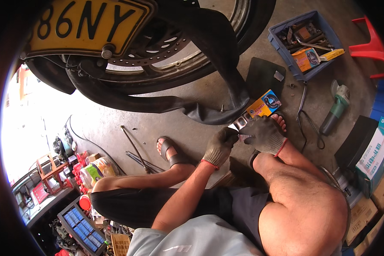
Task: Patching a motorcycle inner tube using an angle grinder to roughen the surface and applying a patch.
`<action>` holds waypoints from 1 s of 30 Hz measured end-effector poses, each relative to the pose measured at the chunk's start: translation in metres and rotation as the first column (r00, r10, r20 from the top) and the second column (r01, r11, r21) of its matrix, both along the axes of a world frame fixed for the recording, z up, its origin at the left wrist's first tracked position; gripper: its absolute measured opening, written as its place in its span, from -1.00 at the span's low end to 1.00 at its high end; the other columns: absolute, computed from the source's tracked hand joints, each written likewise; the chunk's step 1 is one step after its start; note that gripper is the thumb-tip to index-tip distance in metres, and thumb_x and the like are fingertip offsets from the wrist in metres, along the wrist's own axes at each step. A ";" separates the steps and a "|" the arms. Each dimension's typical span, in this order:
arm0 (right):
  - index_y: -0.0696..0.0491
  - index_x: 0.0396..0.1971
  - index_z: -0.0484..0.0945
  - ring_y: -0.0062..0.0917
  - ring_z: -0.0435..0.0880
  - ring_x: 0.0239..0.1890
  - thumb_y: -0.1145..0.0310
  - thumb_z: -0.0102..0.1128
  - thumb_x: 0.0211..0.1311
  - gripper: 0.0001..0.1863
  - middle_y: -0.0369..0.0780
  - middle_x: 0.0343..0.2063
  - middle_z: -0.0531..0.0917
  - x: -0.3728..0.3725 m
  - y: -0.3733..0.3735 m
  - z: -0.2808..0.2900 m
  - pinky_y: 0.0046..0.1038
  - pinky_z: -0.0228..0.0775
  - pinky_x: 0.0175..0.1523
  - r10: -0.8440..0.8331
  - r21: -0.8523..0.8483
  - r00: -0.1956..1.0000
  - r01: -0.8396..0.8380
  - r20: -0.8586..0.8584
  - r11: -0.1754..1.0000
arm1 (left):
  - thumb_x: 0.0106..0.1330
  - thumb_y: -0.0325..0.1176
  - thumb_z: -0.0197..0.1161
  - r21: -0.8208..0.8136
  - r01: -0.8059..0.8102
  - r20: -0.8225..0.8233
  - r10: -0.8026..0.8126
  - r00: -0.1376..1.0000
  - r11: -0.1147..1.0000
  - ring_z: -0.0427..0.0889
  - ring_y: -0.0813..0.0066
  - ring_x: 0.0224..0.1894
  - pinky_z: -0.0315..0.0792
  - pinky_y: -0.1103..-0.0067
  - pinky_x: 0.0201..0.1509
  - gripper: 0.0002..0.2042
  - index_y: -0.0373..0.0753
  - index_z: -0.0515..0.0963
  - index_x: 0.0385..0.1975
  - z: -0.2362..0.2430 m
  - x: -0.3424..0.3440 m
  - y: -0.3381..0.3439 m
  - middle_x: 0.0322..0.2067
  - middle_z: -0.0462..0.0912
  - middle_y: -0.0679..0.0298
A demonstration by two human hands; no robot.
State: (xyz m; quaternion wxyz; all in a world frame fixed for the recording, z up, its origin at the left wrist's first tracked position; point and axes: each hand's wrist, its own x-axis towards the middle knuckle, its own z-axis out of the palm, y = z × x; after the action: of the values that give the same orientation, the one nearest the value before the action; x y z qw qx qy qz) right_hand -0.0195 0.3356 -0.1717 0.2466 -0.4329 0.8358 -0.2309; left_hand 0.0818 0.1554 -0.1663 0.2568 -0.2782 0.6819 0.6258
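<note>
A black rubber inner tube (pixel 158 102) hangs out of the wheel (pixel 187 70) and droops in a flattened loop just ahead of my hands. My left hand (pixel 220 148), gloved, has its fingers pinched together; what they hold is too small to make out. My right hand (pixel 265 135), gloved too, is closed on a small pale strip (pixel 244 137) with fine stripes, close to the left fingertips. Right beyond the hands are a sheet of dark patches (pixel 240 122) and a yellow and blue patch box (pixel 264 103), partly hidden by my right hand.
A blue crate (pixel 301 72) of tools stands at the far right, near a red stool (pixel 373 47). A green angle grinder (pixel 336 109) lies on the floor, with a dark flat board (pixel 263 77) further left. Metal rods (pixel 134 147) lie left. Cartons (pixel 362 217) stand at right.
</note>
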 end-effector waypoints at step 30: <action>0.15 -0.25 0.59 -0.72 0.47 -0.44 0.27 0.22 0.29 -0.77 -0.37 -0.46 0.58 0.017 -0.001 -0.041 -0.64 0.31 -0.32 -0.565 0.167 0.269 0.781 0.780 0.602 | 0.43 -0.27 0.11 0.145 -0.305 0.223 0.270 0.937 0.941 0.37 0.65 -0.59 0.28 0.60 -0.53 -0.79 -0.30 0.54 -0.29 -0.016 0.016 0.008 -0.59 0.44 0.42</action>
State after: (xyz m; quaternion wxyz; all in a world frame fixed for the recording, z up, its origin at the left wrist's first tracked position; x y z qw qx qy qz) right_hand -0.0021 0.3342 -0.2131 0.3973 0.0845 0.7082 -0.5774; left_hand 0.0978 0.1634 -0.1822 0.2532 -0.4127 0.5461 0.6837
